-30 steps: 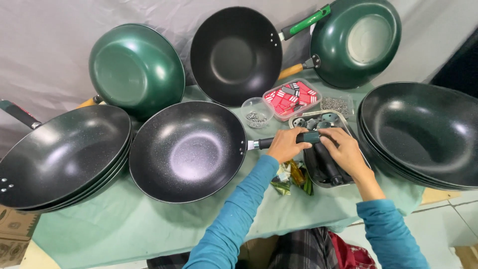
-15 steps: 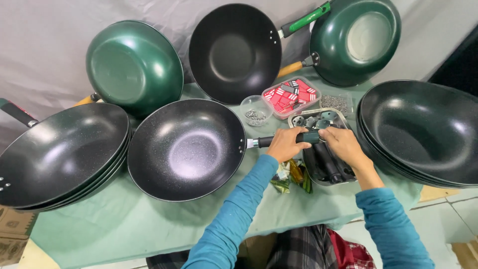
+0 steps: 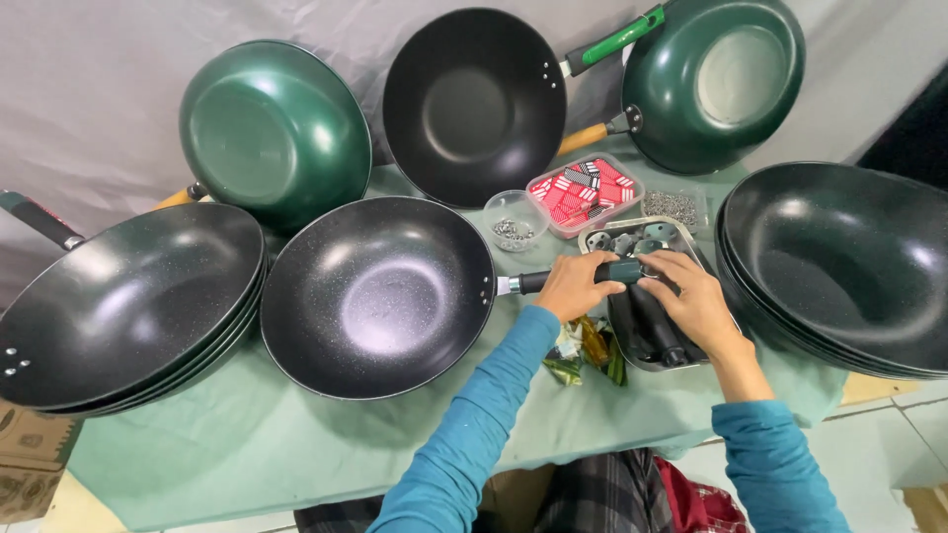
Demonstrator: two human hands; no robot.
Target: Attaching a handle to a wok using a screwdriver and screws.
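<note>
1. Little has changed over the last second: your left hand [image 3: 571, 286] still grips the dark handle [image 3: 592, 274] of the speckled black wok [image 3: 377, 294], fingers clenched around it just past the metal neck
2. Your right hand [image 3: 691, 301] stays at the handle's far end, fingertips pinched on its tip; you seem to be pressing or twisting it home, though the exact action is hidden
3. The wok has not shifted: it sits flat on the green tabletop [image 3: 247, 444], between the stack of black woks [image 3: 118, 306] to your left and the metal tray [image 3: 652, 341] of spare handles under your right hand
4. The red-filled box [image 3: 583, 192] and the small clear cup [image 3: 513, 219] of hardware lie untouched beyond the tray
5. With both hands holding steady, the handle fitting looks unfinished rather than done
</note>
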